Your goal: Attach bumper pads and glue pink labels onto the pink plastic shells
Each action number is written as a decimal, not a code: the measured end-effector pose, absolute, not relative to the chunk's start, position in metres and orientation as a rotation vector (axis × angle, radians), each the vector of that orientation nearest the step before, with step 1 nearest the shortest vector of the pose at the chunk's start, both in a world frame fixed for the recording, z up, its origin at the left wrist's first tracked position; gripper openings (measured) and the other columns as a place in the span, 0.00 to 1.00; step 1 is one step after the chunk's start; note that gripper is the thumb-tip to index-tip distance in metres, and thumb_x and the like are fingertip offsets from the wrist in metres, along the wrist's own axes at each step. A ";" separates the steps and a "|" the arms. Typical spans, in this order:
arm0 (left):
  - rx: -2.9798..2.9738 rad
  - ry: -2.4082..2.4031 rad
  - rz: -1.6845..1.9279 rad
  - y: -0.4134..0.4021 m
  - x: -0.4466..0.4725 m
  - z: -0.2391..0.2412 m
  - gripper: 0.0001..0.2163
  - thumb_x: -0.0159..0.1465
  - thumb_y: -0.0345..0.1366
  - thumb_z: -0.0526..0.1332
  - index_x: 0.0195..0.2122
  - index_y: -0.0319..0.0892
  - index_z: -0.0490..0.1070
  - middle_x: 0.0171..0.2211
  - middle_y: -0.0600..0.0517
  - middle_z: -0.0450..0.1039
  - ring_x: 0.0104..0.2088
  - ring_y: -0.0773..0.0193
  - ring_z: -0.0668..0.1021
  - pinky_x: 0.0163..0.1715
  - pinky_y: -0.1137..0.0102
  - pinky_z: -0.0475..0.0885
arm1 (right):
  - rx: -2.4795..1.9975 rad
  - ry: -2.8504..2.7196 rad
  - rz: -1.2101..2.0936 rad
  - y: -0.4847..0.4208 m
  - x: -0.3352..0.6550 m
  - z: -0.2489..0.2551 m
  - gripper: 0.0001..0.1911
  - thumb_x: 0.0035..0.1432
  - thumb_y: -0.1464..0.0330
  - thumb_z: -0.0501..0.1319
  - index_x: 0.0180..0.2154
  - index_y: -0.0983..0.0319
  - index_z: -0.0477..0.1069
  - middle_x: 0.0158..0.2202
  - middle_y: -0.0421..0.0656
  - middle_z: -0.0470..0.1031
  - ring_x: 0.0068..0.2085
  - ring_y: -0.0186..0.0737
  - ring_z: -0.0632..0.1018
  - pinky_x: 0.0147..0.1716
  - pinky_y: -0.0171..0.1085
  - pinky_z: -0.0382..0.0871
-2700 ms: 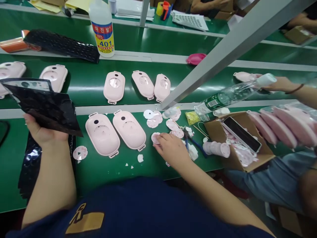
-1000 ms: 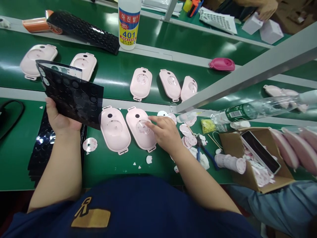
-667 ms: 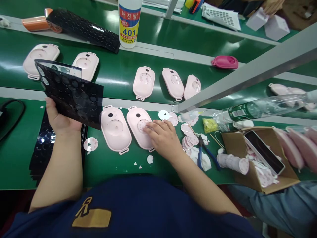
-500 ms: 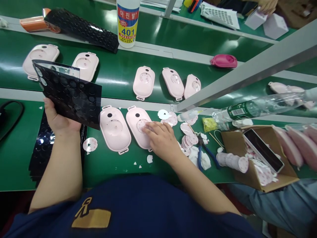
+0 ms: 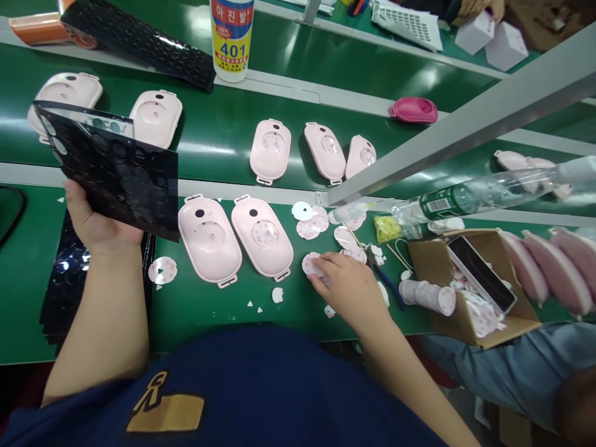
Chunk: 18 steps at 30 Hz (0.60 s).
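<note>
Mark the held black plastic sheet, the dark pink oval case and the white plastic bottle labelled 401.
Held black plastic sheet [image 5: 121,178]: head view, its dark face.
Dark pink oval case [image 5: 411,110]: head view, middle of its body.
White plastic bottle [image 5: 231,41]: head view, its label.

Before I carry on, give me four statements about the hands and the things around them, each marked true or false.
1. The left hand holds a black sheet. True.
2. The right hand is touching the white bottle. False: it is at a round patterned disc.
3. The cardboard box stands to the right of the blue-handled pliers. True.
4. Both pale pink cases nearest the person show a patterned disc in the hollow. False: only the right-hand case does.
</note>
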<state>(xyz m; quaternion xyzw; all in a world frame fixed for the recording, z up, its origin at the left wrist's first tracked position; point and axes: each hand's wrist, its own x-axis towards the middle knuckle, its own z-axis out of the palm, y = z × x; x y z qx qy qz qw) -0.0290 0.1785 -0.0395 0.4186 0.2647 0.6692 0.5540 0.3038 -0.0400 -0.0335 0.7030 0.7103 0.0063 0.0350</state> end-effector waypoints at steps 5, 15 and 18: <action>0.963 0.684 1.577 0.178 -0.031 -0.042 0.25 0.50 0.55 0.71 0.47 0.52 0.77 0.64 0.58 0.67 0.73 0.53 0.54 0.72 0.60 0.55 | 2.128 2.353 0.239 -0.051 0.302 -0.045 0.11 0.64 0.73 0.57 0.40 0.64 0.79 0.36 0.47 0.84 0.38 0.44 0.82 0.45 0.42 0.67; 0.943 0.630 1.590 0.180 -0.032 -0.043 0.26 0.49 0.56 0.72 0.46 0.48 0.78 0.64 0.55 0.68 0.72 0.51 0.55 0.72 0.60 0.55 | 2.003 2.393 0.096 -0.058 0.306 -0.024 0.08 0.65 0.70 0.61 0.40 0.61 0.81 0.45 0.46 0.83 0.44 0.47 0.81 0.48 0.45 0.67; 0.932 0.604 1.591 0.181 -0.033 -0.048 0.25 0.52 0.57 0.70 0.46 0.47 0.78 0.64 0.54 0.69 0.71 0.51 0.58 0.71 0.59 0.56 | 2.101 2.576 0.116 -0.049 0.286 -0.007 0.09 0.67 0.69 0.60 0.41 0.60 0.80 0.44 0.47 0.83 0.41 0.46 0.79 0.43 0.44 0.68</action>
